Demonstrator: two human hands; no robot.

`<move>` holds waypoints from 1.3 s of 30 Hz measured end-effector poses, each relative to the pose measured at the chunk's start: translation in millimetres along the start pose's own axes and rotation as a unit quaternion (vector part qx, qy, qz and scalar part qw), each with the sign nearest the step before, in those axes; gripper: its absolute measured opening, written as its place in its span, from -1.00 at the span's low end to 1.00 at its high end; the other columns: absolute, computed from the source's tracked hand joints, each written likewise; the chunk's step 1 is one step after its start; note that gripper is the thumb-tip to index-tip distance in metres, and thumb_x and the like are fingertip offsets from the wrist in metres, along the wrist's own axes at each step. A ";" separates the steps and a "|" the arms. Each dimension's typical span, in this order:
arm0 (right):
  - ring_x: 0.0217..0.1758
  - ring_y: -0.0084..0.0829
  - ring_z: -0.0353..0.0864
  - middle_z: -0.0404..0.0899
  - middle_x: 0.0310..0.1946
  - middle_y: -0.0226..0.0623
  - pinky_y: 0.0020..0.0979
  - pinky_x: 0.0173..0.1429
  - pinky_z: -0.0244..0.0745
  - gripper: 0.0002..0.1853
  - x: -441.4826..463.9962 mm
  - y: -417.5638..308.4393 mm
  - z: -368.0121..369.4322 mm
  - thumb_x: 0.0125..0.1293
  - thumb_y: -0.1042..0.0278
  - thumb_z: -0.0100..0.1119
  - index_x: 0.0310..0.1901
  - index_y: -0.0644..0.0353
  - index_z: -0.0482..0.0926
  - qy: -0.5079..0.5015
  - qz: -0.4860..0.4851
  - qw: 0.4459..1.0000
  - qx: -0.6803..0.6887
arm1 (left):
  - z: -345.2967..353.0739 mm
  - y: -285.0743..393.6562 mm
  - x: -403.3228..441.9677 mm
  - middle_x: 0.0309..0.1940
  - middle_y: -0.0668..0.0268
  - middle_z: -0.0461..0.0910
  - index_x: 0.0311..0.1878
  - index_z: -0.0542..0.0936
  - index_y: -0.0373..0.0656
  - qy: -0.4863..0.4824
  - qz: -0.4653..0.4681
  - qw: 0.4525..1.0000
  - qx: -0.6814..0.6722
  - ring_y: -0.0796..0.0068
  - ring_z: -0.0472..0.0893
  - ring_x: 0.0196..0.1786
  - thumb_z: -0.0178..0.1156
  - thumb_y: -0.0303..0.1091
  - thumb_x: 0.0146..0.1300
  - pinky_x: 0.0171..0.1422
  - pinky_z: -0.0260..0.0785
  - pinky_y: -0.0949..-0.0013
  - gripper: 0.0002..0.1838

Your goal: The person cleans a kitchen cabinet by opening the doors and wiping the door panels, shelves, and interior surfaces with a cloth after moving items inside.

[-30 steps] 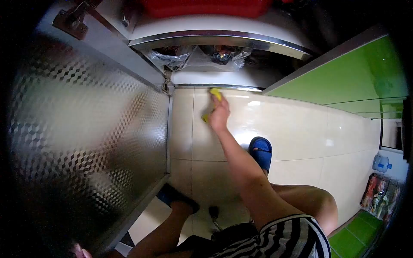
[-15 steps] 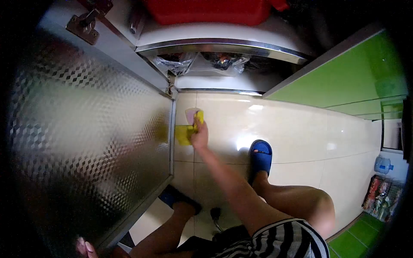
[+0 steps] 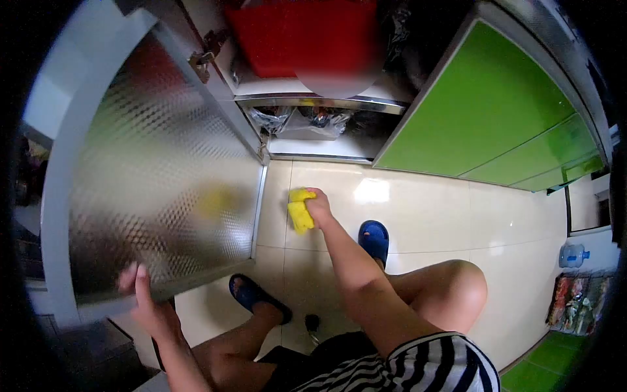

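Note:
A folded yellow cloth (image 3: 301,213) is in my right hand (image 3: 319,208), whose fingers are closed round its right side above the tiled floor. My left hand (image 3: 155,313) is at the free edge of the open cabinet door (image 3: 170,176) at lower left. One digit lies against the door's shiny patterned inner face, and the other fingers are mostly hidden behind the edge.
Ahead stands an open cabinet (image 3: 326,145) with a red container (image 3: 307,39) above plastic bags (image 3: 320,121). A green door (image 3: 496,104) is open on the right. Two blue slippers (image 3: 373,240) are on my feet. Farther right are a water bottle (image 3: 573,255) and a rack of packets (image 3: 578,300).
My right hand has drawn the yellow cloth back from beside the door's lower edge. The view has shifted, and more of my left hand and of both doors now shows.

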State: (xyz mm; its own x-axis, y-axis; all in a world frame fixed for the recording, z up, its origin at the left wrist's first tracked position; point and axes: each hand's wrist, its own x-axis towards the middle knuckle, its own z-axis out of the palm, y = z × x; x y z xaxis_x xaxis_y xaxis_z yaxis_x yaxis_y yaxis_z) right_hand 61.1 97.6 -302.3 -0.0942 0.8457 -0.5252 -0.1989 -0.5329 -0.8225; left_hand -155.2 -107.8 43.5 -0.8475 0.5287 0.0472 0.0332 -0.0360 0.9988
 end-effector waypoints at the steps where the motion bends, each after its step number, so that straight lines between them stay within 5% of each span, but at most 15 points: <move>1: -0.07 -0.14 0.60 0.56 -0.07 -0.03 -0.25 0.04 0.50 -0.59 -12.4 -14.4 -4.2 0.06 0.55 0.01 0.03 0.20 0.44 -0.003 -0.006 1.000 -0.003 | -2.9 -3.9 5.2 -0.05 0.30 0.47 -0.03 0.50 -0.18 -0.018 0.041 0.998 0.041 0.41 0.44 0.03 0.26 -0.35 0.18 0.19 0.26 0.31 -0.70; 3: -0.08 -0.09 0.61 0.59 -0.15 0.03 -0.22 0.03 0.49 -0.68 -41.4 -39.8 -12.0 0.13 0.48 0.04 -0.03 0.18 0.45 0.050 -0.091 0.932 -0.348 | -1.5 0.4 5.9 -0.02 0.27 0.47 0.02 0.49 -0.25 -0.019 0.039 0.992 0.116 0.40 0.43 0.05 0.27 -0.33 0.17 0.21 0.23 0.31 -0.63; 6: -0.10 -0.02 0.61 0.60 -0.23 0.07 -0.16 0.00 0.50 -0.72 -71.1 -71.2 -12.9 0.15 0.42 0.05 -0.06 0.20 0.44 -0.014 -0.136 0.891 -0.433 | 0.9 12.9 2.4 0.00 0.23 0.48 0.06 0.47 -0.32 -0.054 0.071 0.988 0.129 0.37 0.43 0.06 0.29 -0.31 0.16 0.21 0.21 0.33 -0.56; 11: -0.13 -0.04 0.61 0.61 -0.26 0.03 -0.17 -0.02 0.49 -0.69 -113.4 -103.5 -16.5 0.19 0.27 0.14 -0.07 0.19 0.45 -0.060 -0.203 0.867 -0.452 | -20.2 13.5 3.8 -0.05 0.22 0.52 0.05 0.46 -0.37 -0.141 0.065 0.970 0.188 0.42 0.48 -0.02 0.29 -0.29 0.16 0.12 0.26 0.41 -0.54; 13: -0.15 -0.08 0.62 0.62 -0.29 0.00 -0.20 -0.04 0.49 -0.68 -130.1 -119.5 -13.6 0.18 0.22 0.18 -0.09 0.18 0.47 -0.066 -0.209 0.862 -0.457 | -30.4 5.7 13.4 -0.12 0.24 0.56 0.05 0.46 -0.32 -0.146 0.012 0.928 0.344 0.48 0.51 -0.10 0.28 -0.29 0.17 0.00 0.31 0.40 -0.57; 15: -0.13 -0.10 0.60 0.61 -0.24 0.00 -0.21 -0.01 0.48 -0.61 -146.3 -129.7 -13.6 0.16 0.07 0.21 -0.08 0.16 0.52 -0.136 -0.236 0.836 -0.477 | -37.8 0.3 9.2 -0.34 0.22 0.61 -0.07 0.52 -0.30 -0.173 0.109 0.911 0.358 0.47 0.53 -0.31 0.27 -0.24 0.17 -0.17 0.35 0.36 -0.63; 18: -0.12 -0.03 0.58 0.59 -0.23 0.07 -0.19 0.03 0.47 -0.56 -168.9 -135.1 -5.7 0.12 0.02 0.23 -0.10 0.22 0.58 -0.176 -0.319 0.793 -0.488 | -36.1 0.1 0.5 -0.51 0.05 0.61 -0.16 0.60 -0.31 -0.262 0.107 0.791 0.543 0.28 0.63 -0.43 0.27 -0.13 0.13 -0.26 0.42 0.21 -0.61; 21: -0.07 -0.03 0.56 0.57 -0.16 0.07 -0.21 0.08 0.45 -0.55 -192.4 -139.6 8.0 0.10 0.04 0.23 -0.09 0.23 0.58 -0.238 -0.326 0.783 -0.473 | -22.0 -0.6 -13.2 -0.25 -0.07 0.62 0.05 0.53 -0.33 -0.424 0.031 0.728 0.538 0.13 0.64 -0.17 0.27 -0.14 0.16 -0.07 0.43 0.25 -0.50; 23: 0.03 -0.05 0.51 0.52 -0.04 0.06 -0.24 0.14 0.41 -0.57 -213.8 -146.7 20.5 0.10 0.10 0.21 -0.06 0.23 0.57 -0.262 -0.278 0.793 -0.475 | -12.9 -24.3 -31.2 0.03 -0.06 0.53 0.32 0.29 -0.23 -0.442 0.143 0.766 0.444 0.12 0.53 0.11 0.34 -0.17 0.11 0.20 0.33 0.27 -0.26; 25: 0.04 -0.20 0.51 0.48 -0.01 -0.06 -0.34 0.16 0.39 -0.54 -223.5 -138.2 30.1 0.14 0.23 0.17 0.09 0.19 0.48 -0.317 -0.267 0.819 -0.396 | 2.7 -44.7 -38.9 0.09 -0.06 0.48 0.40 0.03 -0.35 -0.471 0.271 0.735 0.406 0.10 0.44 0.22 0.39 -0.12 0.03 0.33 0.22 0.31 0.00; 28: 0.02 -0.37 0.49 0.43 0.01 -0.18 -0.43 0.12 0.40 -0.46 -234.5 -133.4 38.9 0.13 0.44 0.08 0.22 0.19 0.37 -0.399 -0.183 0.865 -0.244 | 24.1 -62.2 -49.7 0.14 -0.05 0.45 0.47 -0.11 -0.14 -0.525 0.235 0.760 0.303 0.11 0.43 0.24 0.37 -0.24 0.06 0.31 0.25 0.23 0.03; 30: -0.01 -0.46 0.48 0.37 0.04 -0.26 -0.46 0.09 0.42 -0.39 -240.9 -138.0 38.3 0.12 0.54 0.08 0.29 0.19 0.29 -0.426 -0.073 0.894 -0.123 | 27.9 -54.3 -51.8 0.11 -0.04 0.47 0.44 0.00 -0.17 -0.536 0.196 0.755 0.322 0.12 0.47 0.17 0.33 -0.23 0.10 0.26 0.29 0.22 -0.07; 35: 0.01 -0.39 0.49 0.40 0.08 -0.16 -0.45 0.12 0.42 -0.31 -231.3 -136.9 15.5 0.10 0.33 0.26 0.30 0.20 0.27 -0.331 -0.159 0.894 -0.256 | 43.0 -73.1 -42.4 0.01 0.02 0.54 0.24 0.32 -0.28 -0.522 0.143 0.710 0.451 0.19 0.59 -0.06 0.18 -0.21 0.24 0.07 0.41 0.20 -0.44; 38: 0.12 -0.30 0.50 0.38 0.17 -0.15 -0.38 0.20 0.40 -0.26 -209.9 -111.7 5.8 0.14 0.17 0.35 0.31 0.19 0.25 -0.327 -0.180 0.912 -0.170 | 45.2 -92.1 -37.2 -0.05 0.06 0.57 0.08 0.43 -0.31 -0.462 0.066 0.810 0.356 0.19 0.61 -0.15 0.09 -0.21 0.31 0.00 0.45 0.21 -0.60; 39: 0.12 -0.30 0.50 0.38 0.17 -0.15 -0.38 0.20 0.40 -0.26 -214.9 -111.6 6.8 0.14 0.17 0.35 0.31 0.19 0.25 -0.331 -0.177 0.911 -0.172 | 46.9 -89.5 -43.7 -0.04 0.03 0.55 0.11 0.40 -0.31 -0.461 -0.081 0.859 0.209 0.19 0.61 -0.14 0.09 -0.22 0.31 -0.01 0.47 0.22 -0.58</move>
State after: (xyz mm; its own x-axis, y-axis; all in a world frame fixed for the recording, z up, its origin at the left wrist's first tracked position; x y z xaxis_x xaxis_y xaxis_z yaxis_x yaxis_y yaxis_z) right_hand 96.9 -24.5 -96.1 -0.6735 0.7367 -0.0601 -0.0248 -0.1038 -0.9943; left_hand -96.2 -87.9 -47.3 -0.0857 0.9520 -0.2940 0.3049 0.3060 0.9019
